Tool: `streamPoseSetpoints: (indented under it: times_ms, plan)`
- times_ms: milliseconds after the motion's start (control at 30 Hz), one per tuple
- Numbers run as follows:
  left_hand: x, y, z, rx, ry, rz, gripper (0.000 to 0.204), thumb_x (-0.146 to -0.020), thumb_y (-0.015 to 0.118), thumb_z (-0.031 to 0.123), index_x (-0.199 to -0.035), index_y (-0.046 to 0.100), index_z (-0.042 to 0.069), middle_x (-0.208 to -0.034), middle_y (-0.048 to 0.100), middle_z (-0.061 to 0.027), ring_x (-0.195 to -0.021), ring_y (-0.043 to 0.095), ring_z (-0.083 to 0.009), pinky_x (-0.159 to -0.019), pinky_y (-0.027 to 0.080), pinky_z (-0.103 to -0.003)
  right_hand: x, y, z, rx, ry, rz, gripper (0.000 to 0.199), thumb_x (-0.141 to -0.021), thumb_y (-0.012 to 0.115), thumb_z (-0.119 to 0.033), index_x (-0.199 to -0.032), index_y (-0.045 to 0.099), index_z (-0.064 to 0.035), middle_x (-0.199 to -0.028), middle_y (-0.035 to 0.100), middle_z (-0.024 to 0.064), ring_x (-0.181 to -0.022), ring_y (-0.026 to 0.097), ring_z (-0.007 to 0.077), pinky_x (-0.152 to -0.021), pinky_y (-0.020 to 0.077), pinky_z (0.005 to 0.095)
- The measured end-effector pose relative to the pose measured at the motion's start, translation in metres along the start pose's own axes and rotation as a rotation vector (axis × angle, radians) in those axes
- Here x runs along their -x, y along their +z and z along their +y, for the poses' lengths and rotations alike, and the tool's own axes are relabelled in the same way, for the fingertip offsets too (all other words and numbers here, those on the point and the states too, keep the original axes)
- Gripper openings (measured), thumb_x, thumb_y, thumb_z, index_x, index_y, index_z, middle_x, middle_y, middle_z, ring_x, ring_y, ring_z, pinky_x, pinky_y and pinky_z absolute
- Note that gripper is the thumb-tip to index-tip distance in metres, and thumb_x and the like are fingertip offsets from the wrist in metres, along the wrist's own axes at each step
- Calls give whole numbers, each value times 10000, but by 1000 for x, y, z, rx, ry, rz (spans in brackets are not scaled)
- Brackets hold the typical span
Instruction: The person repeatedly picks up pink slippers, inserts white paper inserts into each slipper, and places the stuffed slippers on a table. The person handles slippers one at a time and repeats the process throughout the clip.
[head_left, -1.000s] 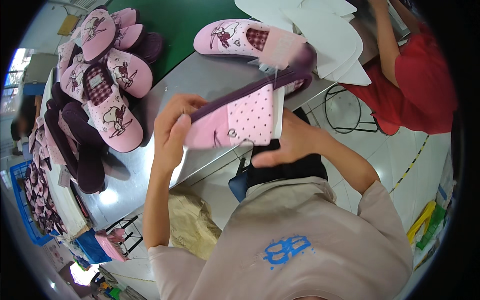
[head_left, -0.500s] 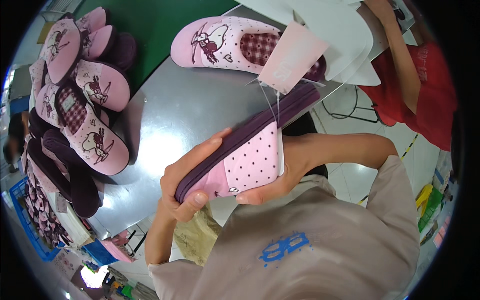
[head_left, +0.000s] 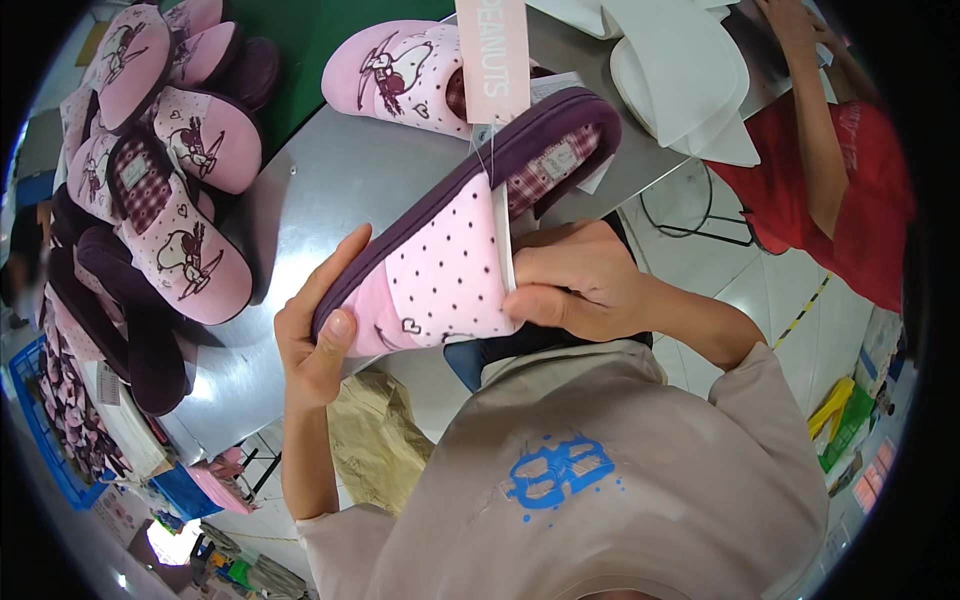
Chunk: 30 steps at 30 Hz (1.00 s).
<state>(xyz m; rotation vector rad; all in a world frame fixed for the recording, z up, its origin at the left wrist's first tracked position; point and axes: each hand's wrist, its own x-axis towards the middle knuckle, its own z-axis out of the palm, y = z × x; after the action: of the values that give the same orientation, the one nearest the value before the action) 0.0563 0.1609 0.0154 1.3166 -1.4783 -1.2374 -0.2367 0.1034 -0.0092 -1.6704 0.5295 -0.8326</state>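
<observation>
My left hand (head_left: 322,345) is closed round the toe of a pink, dotted slipper (head_left: 445,265) with a dark purple sole edge, held tilted on its side above the table. A thin white insert (head_left: 503,235) shows along its foot opening. There my right hand (head_left: 590,285) is closed, thumb and bent fingers pinching the insert's edge; some fingertips are hidden. A pink hang tag (head_left: 495,60) hangs by a clear loop from the slipper. Behind it another pink slipper (head_left: 385,70) with a cartoon dog lies on the table, partly covered by the tag and the held slipper.
The metal table (head_left: 310,200) carries a heap of matching slippers (head_left: 190,185) at left. White curved sheets (head_left: 680,80) lie at the far right, beside a person in a red shirt (head_left: 815,200). A blue crate (head_left: 50,430) stands at lower left.
The held slipper has moved left and turned, so its plaid insole now shows. My right hand has shifted from around its upper to the opening's edge. The tag has swung upright.
</observation>
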Motion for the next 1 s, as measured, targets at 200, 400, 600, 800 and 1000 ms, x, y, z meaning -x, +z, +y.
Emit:
streamPoseSetpoints:
  times_ms: [200,400,600,800,1000]
  plan:
    - [0,4,2,-5,31,-18,724,-1027,639,474,-1483,581,-85,-1378,697,-230,-1236,688,-264,-1093,484,-353,7,-11,-6,6,91,-57,170,-1042,628,-148,-965,713,-23,-788,718,70,-654,667,173,-622,516,305]
    - [-4,8,11,20,41,-120,679,-1023,665,406,-1494,571,-74,-1405,688,-220,-1270,680,-283,-1126,471,-368,12,-10,8,-249,280,-70,204,-1016,622,-61,-1182,686,38,-996,779,123,-935,706,100,-865,588,304]
    - [-8,13,24,43,16,-243,653,-972,737,312,-1500,577,-38,-1431,680,-218,-1295,685,-289,-1111,503,-368,14,-14,21,-55,45,-323,261,-999,681,-108,-1244,710,-22,-1109,755,124,-1011,699,239,-908,548,384]
    - [-15,13,34,-58,32,-337,595,-981,719,310,-1445,622,-51,-1406,698,-210,-1265,702,-288,-1091,519,-366,9,10,11,-67,102,-366,379,-1001,661,-102,-1376,631,-52,-1315,689,147,-1187,663,307,-991,533,415]
    - [-14,16,27,21,37,-295,617,-998,683,366,-1441,621,-59,-1412,690,-219,-1276,693,-301,-1104,511,-381,4,30,28,-171,53,-254,433,-974,708,-76,-1398,620,-56,-1327,675,147,-1225,647,287,-1020,524,419]
